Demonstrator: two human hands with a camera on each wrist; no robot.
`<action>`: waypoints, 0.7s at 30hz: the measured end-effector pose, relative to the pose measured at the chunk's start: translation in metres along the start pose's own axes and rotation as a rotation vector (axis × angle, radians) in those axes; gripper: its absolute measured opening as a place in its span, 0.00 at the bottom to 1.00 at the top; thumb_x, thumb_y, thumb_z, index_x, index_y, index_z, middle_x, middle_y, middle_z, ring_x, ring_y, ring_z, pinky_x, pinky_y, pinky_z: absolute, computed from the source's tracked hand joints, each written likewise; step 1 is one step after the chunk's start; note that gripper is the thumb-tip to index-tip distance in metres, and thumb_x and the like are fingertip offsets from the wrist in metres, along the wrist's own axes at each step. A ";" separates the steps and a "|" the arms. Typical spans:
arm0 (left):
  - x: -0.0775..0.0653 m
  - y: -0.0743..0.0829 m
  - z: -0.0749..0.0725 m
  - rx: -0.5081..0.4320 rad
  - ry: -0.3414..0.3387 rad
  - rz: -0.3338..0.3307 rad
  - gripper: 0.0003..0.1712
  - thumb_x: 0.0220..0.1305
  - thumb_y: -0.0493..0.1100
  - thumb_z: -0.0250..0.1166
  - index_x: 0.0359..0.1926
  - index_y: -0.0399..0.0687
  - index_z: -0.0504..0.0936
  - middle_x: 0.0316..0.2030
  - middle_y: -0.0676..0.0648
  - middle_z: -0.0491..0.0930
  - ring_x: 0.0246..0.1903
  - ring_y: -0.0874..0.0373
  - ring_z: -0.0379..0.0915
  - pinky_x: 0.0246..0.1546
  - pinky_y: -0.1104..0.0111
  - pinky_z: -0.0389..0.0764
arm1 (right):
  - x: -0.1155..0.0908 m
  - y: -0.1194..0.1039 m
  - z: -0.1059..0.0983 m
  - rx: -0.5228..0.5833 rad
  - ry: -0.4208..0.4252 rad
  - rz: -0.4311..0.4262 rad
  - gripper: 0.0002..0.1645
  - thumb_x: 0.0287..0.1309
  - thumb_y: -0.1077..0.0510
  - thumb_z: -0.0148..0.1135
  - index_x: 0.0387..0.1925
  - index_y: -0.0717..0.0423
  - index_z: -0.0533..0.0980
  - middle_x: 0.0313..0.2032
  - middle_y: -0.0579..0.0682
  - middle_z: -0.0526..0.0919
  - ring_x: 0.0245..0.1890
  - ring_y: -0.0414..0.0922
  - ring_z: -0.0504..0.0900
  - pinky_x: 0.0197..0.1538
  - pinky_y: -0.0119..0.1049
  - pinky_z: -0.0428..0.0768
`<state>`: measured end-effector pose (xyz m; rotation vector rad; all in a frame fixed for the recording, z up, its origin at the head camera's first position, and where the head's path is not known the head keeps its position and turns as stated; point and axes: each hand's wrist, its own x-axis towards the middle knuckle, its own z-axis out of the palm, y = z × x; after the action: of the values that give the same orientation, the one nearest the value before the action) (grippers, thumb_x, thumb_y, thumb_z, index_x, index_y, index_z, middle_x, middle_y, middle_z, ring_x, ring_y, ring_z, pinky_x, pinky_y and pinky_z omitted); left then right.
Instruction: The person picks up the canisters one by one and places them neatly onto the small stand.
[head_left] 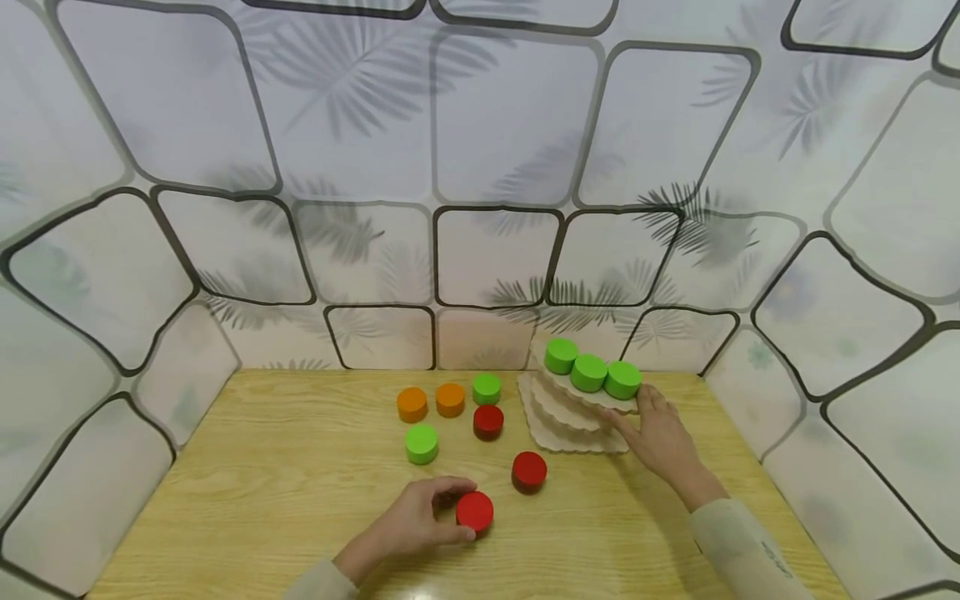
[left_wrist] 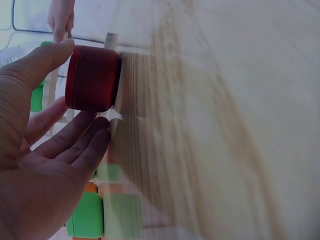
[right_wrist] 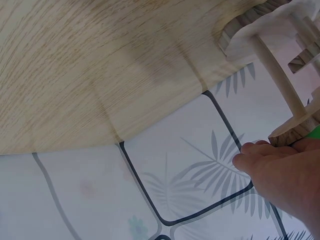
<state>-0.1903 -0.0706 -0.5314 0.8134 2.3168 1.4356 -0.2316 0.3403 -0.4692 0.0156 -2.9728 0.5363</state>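
Near the front of the wooden table, my left hand (head_left: 408, 518) holds a small round red tin (head_left: 475, 511) between thumb and fingers. In the left wrist view the red tin (left_wrist: 95, 79) stands at the tabletop, with the thumb on one side and fingers on the other. My right hand (head_left: 666, 440) grips the edge of the top tier of a tiered wooden stand (head_left: 546, 432) with scalloped edges. In the right wrist view, the fingers (right_wrist: 260, 156) touch that tier's rim. Three green tins (head_left: 588, 373) sit in a row on the top tier.
Two more red tins (head_left: 529, 472) stand on the table (head_left: 247, 500) between the hands and the stand. Two orange tins (head_left: 412, 404) and two green tins (head_left: 422, 444) are farther left. Patterned walls (head_left: 495, 258) border the table at the back and sides.
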 end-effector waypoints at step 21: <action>0.001 -0.004 0.002 0.015 0.010 -0.003 0.34 0.59 0.52 0.80 0.64 0.44 0.82 0.59 0.50 0.85 0.56 0.63 0.80 0.60 0.71 0.79 | 0.001 0.001 -0.001 -0.002 -0.010 -0.012 0.61 0.77 0.29 0.48 0.77 0.82 0.48 0.77 0.81 0.51 0.76 0.77 0.54 0.79 0.70 0.52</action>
<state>-0.1910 -0.0700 -0.5363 0.8087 2.3379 1.4252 -0.2324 0.3418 -0.4686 0.0363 -2.9811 0.5340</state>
